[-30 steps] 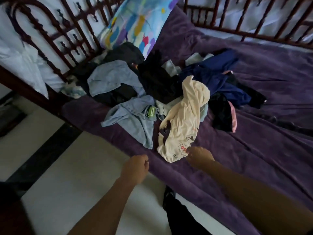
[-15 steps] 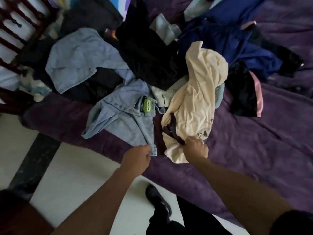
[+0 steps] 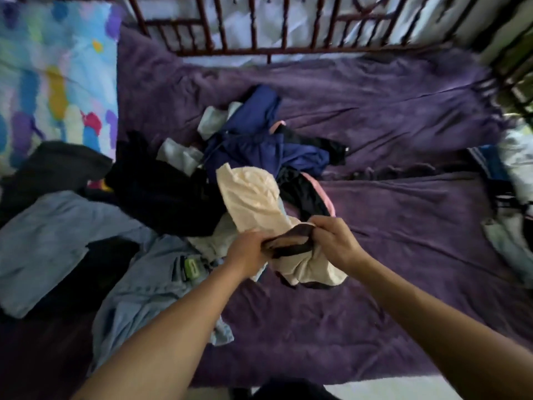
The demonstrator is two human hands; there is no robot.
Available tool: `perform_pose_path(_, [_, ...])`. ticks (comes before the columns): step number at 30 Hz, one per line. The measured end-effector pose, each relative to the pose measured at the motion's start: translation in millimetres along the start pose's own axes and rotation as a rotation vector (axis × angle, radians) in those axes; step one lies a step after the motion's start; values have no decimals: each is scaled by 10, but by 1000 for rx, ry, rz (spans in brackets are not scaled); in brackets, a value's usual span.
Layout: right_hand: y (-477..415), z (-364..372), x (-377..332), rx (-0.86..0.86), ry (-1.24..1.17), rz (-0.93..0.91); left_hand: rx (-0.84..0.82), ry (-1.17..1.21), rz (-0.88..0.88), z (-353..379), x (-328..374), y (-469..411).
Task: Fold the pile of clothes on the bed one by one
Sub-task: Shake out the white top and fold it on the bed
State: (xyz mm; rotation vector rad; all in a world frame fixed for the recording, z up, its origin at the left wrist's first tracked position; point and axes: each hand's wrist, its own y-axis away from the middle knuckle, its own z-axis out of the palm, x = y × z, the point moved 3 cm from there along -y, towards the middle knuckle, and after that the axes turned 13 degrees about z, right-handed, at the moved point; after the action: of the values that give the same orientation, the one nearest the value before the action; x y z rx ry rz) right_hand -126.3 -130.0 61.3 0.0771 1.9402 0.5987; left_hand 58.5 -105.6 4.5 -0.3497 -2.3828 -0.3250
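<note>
Left hand moved onto cream shirt, right hand alongside, collar gripped between both

Two hands: left hand, right hand; one cream garment; one pillow; one bed

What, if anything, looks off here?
Nothing damaged or spilled. The pile is just a tangled heap. The left hand and right hand grip the cream top by its dark band. Some blurred items lie apart at the right edge of the bed.
</note>
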Motion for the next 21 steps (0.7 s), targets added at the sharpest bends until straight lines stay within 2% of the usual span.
perform_pose_path(3, [203,-312,-304,162,-42,-35,81,66,47,-489,237,-38])
perform_pose_path(5, [419,-426,-569,215,5,-83,113,87,164,-922,477,-5])
perform_pose_path(7, [606,-488,-817,277,159,-135,146,53,267,-1363,751,55])
perform_pose_path(11, [919,-670,-1265,521,476,-156,187,12,326,-2073,1223,233])
perform_pose_path(15, [1285,-958,-1647,726,712,-107,272,-264,360,-2603,1573,429])
perform_pose_path(18, [1571,-1202,-1844,783,669,6,386,-344,349,-2970,1709,554])
perform_pose_path(21, [1833,-1353,-2071,735,319,-23,456,-306,325,-3213,1812,617])
